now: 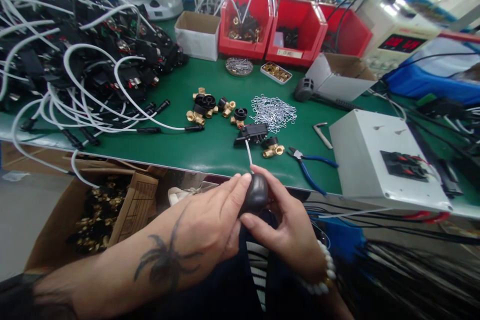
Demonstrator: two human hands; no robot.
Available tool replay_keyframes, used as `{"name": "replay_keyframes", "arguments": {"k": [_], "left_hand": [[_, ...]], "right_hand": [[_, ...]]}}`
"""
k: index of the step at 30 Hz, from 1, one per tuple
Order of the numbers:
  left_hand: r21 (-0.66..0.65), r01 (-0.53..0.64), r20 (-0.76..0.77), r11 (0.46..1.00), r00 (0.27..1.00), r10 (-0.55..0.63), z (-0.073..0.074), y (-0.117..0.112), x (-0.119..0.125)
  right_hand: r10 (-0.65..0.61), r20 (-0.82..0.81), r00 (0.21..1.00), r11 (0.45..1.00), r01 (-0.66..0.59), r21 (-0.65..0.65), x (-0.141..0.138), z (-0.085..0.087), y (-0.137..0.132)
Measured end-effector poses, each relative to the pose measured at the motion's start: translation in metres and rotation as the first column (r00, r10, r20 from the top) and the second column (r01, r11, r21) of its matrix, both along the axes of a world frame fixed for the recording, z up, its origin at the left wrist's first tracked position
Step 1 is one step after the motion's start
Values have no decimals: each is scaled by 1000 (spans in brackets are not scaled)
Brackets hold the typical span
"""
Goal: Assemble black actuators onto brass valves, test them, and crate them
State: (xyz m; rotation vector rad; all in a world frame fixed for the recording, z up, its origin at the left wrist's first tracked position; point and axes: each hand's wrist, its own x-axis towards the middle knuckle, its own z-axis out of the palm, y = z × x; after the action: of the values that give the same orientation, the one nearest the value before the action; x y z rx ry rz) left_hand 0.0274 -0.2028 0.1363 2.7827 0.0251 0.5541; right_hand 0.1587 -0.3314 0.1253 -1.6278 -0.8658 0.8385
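My left hand is closed with its fingers pressed against a smooth black rounded object, held just in front of the table's edge. My right hand curls round the other side of that object, thumb below and fingers above. What kind of thing it is I cannot make out. A white cable runs from a small black module on the table down to my fingers. Beside the module lies a brass valve fitting with a black cap. Several more brass fittings lie behind.
Blue-handled cutters and a grey metal box are at right. A pile of wire clips lies mid-table. Red bins line the back. Cabled black modules heap up at left, above a carton of fittings.
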Motion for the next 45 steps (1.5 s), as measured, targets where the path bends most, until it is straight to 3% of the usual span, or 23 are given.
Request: {"name": "replay_keyframes", "arguments": {"k": [6,10,15,19,24,27,32,36,40,45], "left_hand": [[31,-47,13,998,999,47,5,3,4],[9,-76,87,997,993,75,19,16,5],[-94,-179,106,979,976,188,41,30,-3],[-240,-222,98,945,963,251,48,28,-10],[-276,-168,90,946,976,200,52,22,-9],[-273,-186,116,944,968,224,51,23,-8],[-302,1,218,953,973,68,43,30,-12],[-364,8,138,931,989,45,39,26,-12],[-336,74,54,939,997,-59,28,18,-7],[-420,-65,-26,905,998,59,7,13,0]], "right_hand": [[18,-111,994,995,-7,101,-3,-5,0],[54,-188,981,979,-16,201,-4,-4,-1],[213,-302,929,940,-110,323,-3,-1,-3],[351,-360,864,895,-197,401,-1,-3,-2],[298,-392,871,915,-143,377,-3,-9,-7],[316,-400,860,905,-147,400,-2,-12,-11],[299,-432,851,906,-111,409,-3,-14,-11],[256,-508,822,928,-62,367,-2,-11,-8],[158,-524,837,936,41,349,1,-13,-4],[106,-536,838,933,102,344,4,-17,0]]}}
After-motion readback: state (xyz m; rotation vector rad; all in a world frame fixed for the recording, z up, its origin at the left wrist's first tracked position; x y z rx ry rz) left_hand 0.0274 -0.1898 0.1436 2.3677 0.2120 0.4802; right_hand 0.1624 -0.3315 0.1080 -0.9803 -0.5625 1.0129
